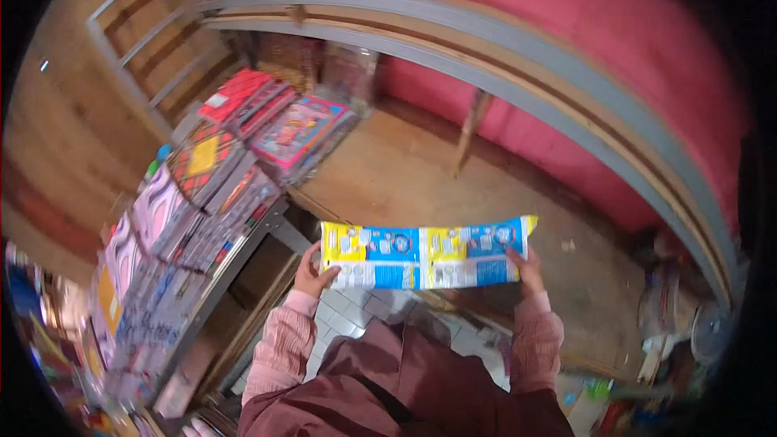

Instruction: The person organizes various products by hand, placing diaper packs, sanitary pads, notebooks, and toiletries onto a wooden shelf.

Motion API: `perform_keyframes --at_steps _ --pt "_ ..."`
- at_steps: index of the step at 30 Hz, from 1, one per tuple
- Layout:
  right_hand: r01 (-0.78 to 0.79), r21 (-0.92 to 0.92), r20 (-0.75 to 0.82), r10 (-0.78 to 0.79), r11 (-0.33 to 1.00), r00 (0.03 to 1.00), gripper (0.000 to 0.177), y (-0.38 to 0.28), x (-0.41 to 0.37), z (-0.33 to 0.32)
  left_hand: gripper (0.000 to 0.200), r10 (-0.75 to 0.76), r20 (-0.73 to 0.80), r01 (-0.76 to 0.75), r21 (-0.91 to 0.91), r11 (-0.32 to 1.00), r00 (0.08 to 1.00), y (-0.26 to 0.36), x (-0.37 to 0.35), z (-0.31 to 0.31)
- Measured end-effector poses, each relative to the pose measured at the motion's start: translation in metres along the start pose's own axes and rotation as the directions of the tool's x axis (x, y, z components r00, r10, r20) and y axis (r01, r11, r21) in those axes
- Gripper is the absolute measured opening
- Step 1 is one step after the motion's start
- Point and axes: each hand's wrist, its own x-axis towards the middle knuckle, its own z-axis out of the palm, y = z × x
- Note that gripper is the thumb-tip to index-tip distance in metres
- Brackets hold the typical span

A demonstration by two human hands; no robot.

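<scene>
Both forearms (279,348) reach up from the frame's bottom edge, the left hand (312,273) and right hand (529,269) grasping opposite ends of a nearly level packet strip (424,257) just below centre, thumbs (329,276) across its front.

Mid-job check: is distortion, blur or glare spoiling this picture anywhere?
In the head view, the metal-edged rail bows from wide-angle distortion and the corners go black; in the head view, the stacked goods at left look smeared; in the head view, the tiled floor shows glare; in the head view, the packet's colours read clearly, its small print doesn't.
</scene>
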Motion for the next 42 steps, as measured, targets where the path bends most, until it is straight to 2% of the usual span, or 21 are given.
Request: perform_keyframes --at_steps 2,4,7,10,12,14,16,19,20,22,23,26,27,28,31,33,35,37,40,41,42 --pt "0.018 -0.041 -0.133 -0.024 0.999 0.991 0.032 0.009 -0.003 -0.013 0.072 -0.115 0.046 0.111 0.076 0.991 0.992 0.007 0.032 0.016" --pt "0.079 -0.246 -0.227 -0.137 0.966 0.964 0.035 0.017 0.002 -0.031 0.072 -0.121 0.101 0.107 0.136 0.985 0.987 -0.002 0.060 0.030" --pt "0.079 -0.459 -0.227 -0.203 0.885 0.953 0.037 0.003 0.000 -0.029 0.073 -0.045 0.189 0.015 0.158 0.987 0.981 -0.042 0.096 0.041" --pt "0.224 -0.402 0.009 -0.241 0.888 0.970 0.037 -0.027 0.014 0.015 0.073 -0.045 0.191 0.003 0.217 0.976 0.981 -0.048 0.115 0.053" --pt "0.102 -0.270 0.216 -0.043 0.957 0.975 0.041 -0.019 0.021 0.059 0.074 -0.046 0.185 0.006 0.210 0.978 0.982 -0.056 0.129 0.059" --pt "0.507 -0.454 0.611 -0.158 0.733 0.775 0.044 0.002 0.035 0.099 0.068 -0.077 0.157 0.036 0.246 0.969 0.985 -0.061 0.137 0.058" --pt "0.451 -0.553 0.545 -0.105 0.700 0.832 0.052 0.030 0.033 0.131 0.061 -0.120 0.134 0.077 0.289 0.954 0.984 -0.069 0.138 0.050" --pt "0.635 -0.719 0.507 -0.412 0.282 0.757 0.057 0.062 0.032 0.166 0.047 -0.166 0.150 0.108 0.335 0.936 0.975 -0.083 0.147 0.035" --pt "0.639 -0.728 0.522 -0.406 0.247 0.751 0.060 0.067 0.032 0.176 0.049 -0.124 0.179 0.075 0.259 0.963 0.976 -0.087 0.152 0.032" --pt "0.638 -0.751 0.544 -0.387 0.171 0.744 0.065 0.071 0.034 0.194 0.053 -0.195 0.207 0.129 0.294 0.947 0.959 -0.080 0.155 0.032" --pt "0.611 -0.774 0.520 -0.383 0.167 0.763 0.057 0.072 0.034 0.204 0.056 -0.153 0.250 0.116 0.155 0.981 0.956 -0.075 0.155 0.035" --pt "0.630 -0.770 0.554 -0.385 0.102 0.738 0.047 0.068 0.056 0.223 0.061 -0.126 0.336 0.099 0.096 0.990 0.934 -0.087 0.173 0.025" --pt "0.640 -0.759 0.568 -0.359 0.119 0.741 0.044 0.065 0.068 0.231 0.061 -0.082 0.423 0.014 0.162 0.987 0.902 -0.088 0.185 0.020" --pt "0.678 -0.731 0.612 -0.366 0.079 0.702 0.045 0.054 0.079 0.240 0.059 -0.086 0.456 0.056 0.078 0.995 0.886 -0.083 0.192 0.021" --pt "0.770 -0.638 0.701 -0.403 0.013 0.588 0.050 0.027 0.108 0.268 0.054 -0.120 0.516 -0.024 0.263 0.964 0.848 -0.056 0.213 0.022" --pt "0.777 -0.629 0.743 -0.276 0.025 0.610 0.056 0.028 0.123 0.279 0.053 -0.147 0.566 -0.116 0.401 0.909 0.811 -0.049 0.231 0.015" --pt "0.779 -0.625 0.756 -0.212 0.048 0.619 0.053 0.022 0.132 0.289 0.053 -0.266 0.541 -0.058 0.508 0.859 0.798 -0.023 0.237 0.019" --pt "0.742 -0.666 0.736 -0.096 0.077 0.670 0.049 0.026 0.144 0.289 0.058 -0.213 0.598 0.073 0.249 0.966 0.772 -0.050 0.245 0.012" --pt "0.702 -0.705 0.706 0.014 0.100 0.708 0.041 0.029 0.146 0.283 0.064 -0.123 0.566 -0.130 0.386 0.913 0.815 -0.101 0.256 -0.005" --pt "0.693 -0.714 0.699 0.039 0.100 0.714 0.038 0.028 0.147 0.280 0.072 -0.255 0.567 0.004 0.406 0.914 0.783 -0.062 0.248 0.002" --pt "0.691 -0.718 0.695 0.047 0.079 0.717 0.035 0.019 0.146 0.277 0.072 -0.236 0.584 0.016 0.355 0.935 0.777 -0.050 0.244 0.004"
